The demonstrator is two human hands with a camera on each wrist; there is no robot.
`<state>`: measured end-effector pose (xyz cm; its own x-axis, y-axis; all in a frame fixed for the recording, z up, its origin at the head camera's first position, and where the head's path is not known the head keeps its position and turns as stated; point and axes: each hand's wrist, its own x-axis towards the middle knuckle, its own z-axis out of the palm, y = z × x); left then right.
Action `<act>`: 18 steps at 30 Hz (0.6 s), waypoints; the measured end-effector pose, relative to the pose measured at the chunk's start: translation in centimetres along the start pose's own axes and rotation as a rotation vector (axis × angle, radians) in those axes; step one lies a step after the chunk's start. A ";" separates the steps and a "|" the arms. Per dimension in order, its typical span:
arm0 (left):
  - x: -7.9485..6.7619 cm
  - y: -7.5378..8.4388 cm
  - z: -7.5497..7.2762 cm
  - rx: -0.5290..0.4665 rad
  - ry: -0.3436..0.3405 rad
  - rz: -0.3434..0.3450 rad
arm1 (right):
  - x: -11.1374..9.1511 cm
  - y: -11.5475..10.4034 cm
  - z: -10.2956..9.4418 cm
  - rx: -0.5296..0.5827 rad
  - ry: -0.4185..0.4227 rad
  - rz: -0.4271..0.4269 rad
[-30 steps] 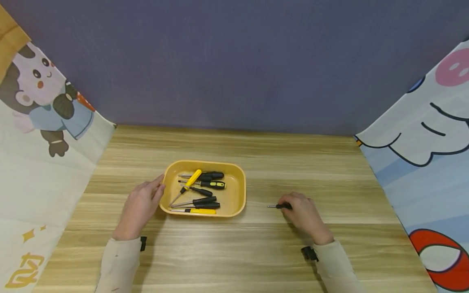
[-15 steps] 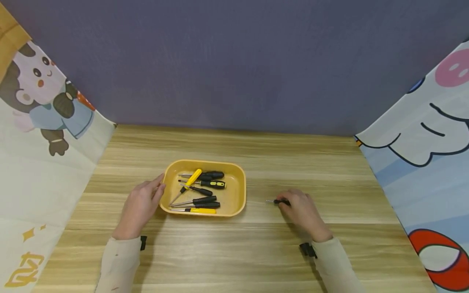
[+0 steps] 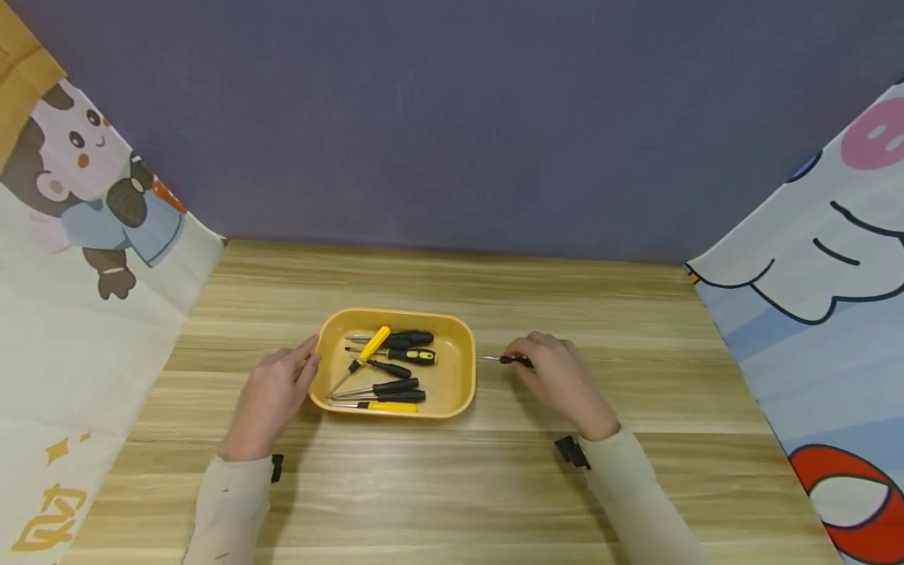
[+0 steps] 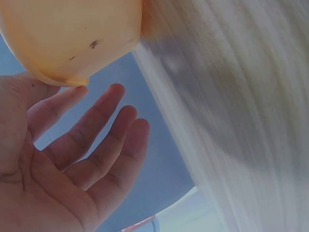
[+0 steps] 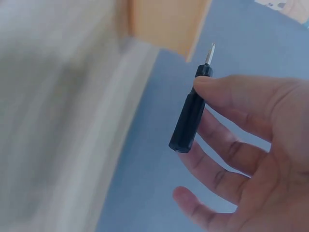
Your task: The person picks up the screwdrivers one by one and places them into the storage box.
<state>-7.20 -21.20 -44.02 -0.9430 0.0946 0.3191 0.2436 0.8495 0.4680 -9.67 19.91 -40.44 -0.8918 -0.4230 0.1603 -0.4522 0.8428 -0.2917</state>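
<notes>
My left hand (image 3: 271,396) pinches the left rim of a yellow plastic tray (image 3: 462,377). In the left wrist view, the index fingertip meets the rim from below, the thumb tip is hidden behind it, and the other fingers are spread apart. Several screwdrivers lie inside, with black, yellow, or black-and-yellow handles; one yellow-handled screwdriver (image 3: 370,343) lies slantwise across others. To the right of the tray, my right hand (image 3: 561,378) holds a small black-handled screwdriver (image 5: 190,113) between thumb and fingers. Its metal tip points left at the tray's right wall, a short gap away.
The tray stands on a wood-grain table (image 3: 438,494). A grey-blue wall (image 3: 452,125) rises at the back. Cartoon-printed panels flank the table, the left panel (image 3: 106,337) and the right panel (image 3: 812,353).
My right hand has carried the small screwdriver left and farther back, closer to the tray. The left hand and the tray have stayed put.
</notes>
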 end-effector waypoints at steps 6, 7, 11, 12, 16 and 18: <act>0.1 0.0 0.0 0.001 -0.009 0.003 | 3.0 -2.7 -1.1 0.003 -0.012 -0.036; 0.1 0.1 0.0 0.002 -0.007 0.005 | 3.5 -3.2 -1.2 -0.004 -0.017 -0.047; 0.1 0.1 0.0 0.002 -0.002 0.008 | 5.6 -5.3 -1.3 -0.033 -0.044 -0.100; 0.1 0.1 0.0 0.002 -0.001 0.007 | 6.1 -5.9 -1.3 -0.034 -0.052 -0.112; 0.1 0.2 -0.1 0.002 -0.009 -0.002 | 8.1 -8.0 -1.0 -0.049 -0.084 -0.146; 0.1 0.2 -0.1 0.004 -0.012 -0.005 | 9.0 -8.9 -0.6 -0.066 -0.110 -0.153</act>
<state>-7.22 -21.12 -43.80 -0.9469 0.0961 0.3068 0.2376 0.8520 0.4666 -13.66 8.81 -35.84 -0.8104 -0.5784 0.0931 -0.5839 0.7845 -0.2086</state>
